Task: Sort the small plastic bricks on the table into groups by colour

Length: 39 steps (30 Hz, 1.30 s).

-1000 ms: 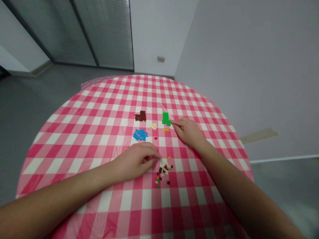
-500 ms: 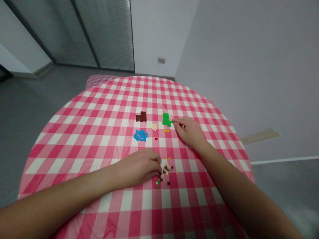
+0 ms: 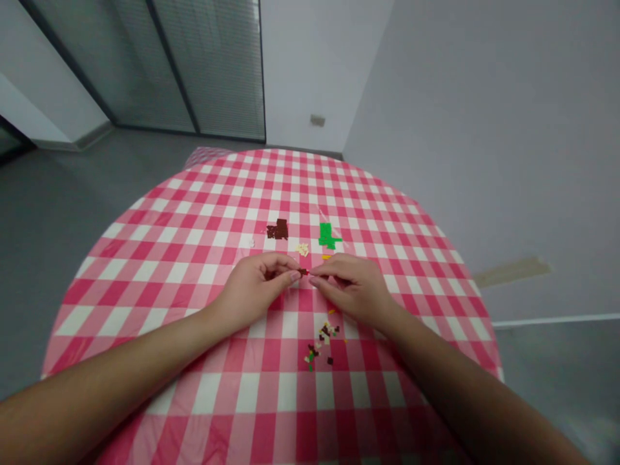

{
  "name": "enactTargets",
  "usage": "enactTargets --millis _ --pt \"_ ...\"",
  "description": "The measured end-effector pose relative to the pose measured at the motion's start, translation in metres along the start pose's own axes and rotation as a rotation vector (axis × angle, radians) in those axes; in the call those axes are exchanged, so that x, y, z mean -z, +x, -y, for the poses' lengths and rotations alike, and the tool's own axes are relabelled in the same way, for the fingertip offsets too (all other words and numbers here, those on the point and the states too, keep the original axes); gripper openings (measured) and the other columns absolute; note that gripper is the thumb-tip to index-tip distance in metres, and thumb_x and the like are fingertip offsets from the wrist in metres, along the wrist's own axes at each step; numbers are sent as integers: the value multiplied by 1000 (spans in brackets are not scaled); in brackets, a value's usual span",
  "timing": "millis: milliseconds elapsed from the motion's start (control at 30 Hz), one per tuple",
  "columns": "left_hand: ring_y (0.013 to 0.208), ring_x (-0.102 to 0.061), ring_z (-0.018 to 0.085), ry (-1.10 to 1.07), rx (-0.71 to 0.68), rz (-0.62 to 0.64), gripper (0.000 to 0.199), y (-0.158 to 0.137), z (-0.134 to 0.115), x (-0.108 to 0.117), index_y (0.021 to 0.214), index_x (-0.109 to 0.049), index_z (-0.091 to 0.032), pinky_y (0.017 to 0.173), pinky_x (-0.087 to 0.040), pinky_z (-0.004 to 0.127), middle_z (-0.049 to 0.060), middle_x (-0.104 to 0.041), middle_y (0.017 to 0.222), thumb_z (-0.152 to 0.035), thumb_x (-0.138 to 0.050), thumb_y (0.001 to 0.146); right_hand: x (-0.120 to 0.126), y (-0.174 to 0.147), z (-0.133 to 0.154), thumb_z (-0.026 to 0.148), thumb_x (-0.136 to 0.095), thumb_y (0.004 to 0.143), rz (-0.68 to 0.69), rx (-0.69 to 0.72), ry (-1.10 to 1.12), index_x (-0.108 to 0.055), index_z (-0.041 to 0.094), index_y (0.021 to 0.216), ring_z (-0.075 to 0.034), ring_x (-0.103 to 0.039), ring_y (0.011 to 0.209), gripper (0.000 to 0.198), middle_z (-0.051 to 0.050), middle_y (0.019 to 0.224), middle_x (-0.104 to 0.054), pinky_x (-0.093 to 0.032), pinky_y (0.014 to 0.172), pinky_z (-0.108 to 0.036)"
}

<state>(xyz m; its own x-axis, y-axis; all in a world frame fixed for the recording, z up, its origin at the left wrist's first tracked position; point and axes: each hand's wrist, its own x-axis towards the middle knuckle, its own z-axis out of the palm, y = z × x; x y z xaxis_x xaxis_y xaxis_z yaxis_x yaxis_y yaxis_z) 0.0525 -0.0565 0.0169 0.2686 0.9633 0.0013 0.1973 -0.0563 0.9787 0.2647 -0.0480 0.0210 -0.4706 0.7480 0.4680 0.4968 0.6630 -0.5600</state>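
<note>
Over the middle of the table my two hands meet fingertip to fingertip. My left hand [image 3: 256, 284] pinches a small dark brown brick [image 3: 303, 272] between thumb and fingers. Close against it, my right hand [image 3: 356, 284] has its thumb and fingers closed together; whatever they grip is too small to make out. Just beyond lie a few cream bricks [image 3: 303, 249] and a yellow piece [image 3: 326, 257]. Nearer to me is a scattered pile of mixed tiny bricks [image 3: 325, 332], brown, cream, green and yellow. My left hand covers the place where blue bricks lay.
Farther back, a cluster of dark brown bricks [image 3: 278, 230] lies left of a group of green bricks [image 3: 328, 236]. A round table with a red and white checked cloth [image 3: 159, 258] carries everything. Walls and a glass partition [image 3: 223, 77] stand behind it.
My left hand has lifted from the mixed pile and moved forward, now with a small brown brick. My right hand has left the green bricks and come back toward it.
</note>
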Motion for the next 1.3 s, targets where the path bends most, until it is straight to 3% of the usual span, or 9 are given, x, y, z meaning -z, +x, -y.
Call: enactTargets --millis 300,467,600,900,1300 --pt "72 -71 16 -116 7 13 13 -1 5 -6 88 -67 -17 66 -55 27 3 -76 80 -27 -70 81 -11 -4 3 24 -62 94 -22 16 55 -76 22 96 -16 -68 73 14 -5 81 -76 -52 67 -28" --pt "81 -74 19 -119 29 34 17 -2 -1 -7 92 -68 -17 74 -58 30 5 -79 85 -27 -70 78 -11 -2 5 22 -64 92 -54 -8 60 -75 20 90 -15 -67 70 11 -4 78 -75 -51 65 -27" --pt "76 -73 18 -76 31 30 14 -3 -2 -7 90 -66 -18 69 -57 29 4 -77 81 -26 -68 78 -14 -3 7 24 -67 90 -92 -55 28 -75 21 87 -16 -65 67 9 -4 74 -74 -50 62 -28" --pt "64 -66 16 -94 60 57 15 -3 3 -5 85 -60 -18 59 -48 26 -1 -66 62 -33 -62 84 -21 -8 5 27 -67 91 -86 48 -2 -74 21 100 -17 -67 75 14 -5 83 -74 -54 69 -29" --pt "64 -60 15 -87 78 65 16 -1 5 -5 82 -64 -18 59 -43 25 1 -67 68 -34 -62 84 -23 -6 4 24 -66 91 -127 95 -51 -73 18 93 -16 -69 74 9 -6 81 -75 -55 68 -28"
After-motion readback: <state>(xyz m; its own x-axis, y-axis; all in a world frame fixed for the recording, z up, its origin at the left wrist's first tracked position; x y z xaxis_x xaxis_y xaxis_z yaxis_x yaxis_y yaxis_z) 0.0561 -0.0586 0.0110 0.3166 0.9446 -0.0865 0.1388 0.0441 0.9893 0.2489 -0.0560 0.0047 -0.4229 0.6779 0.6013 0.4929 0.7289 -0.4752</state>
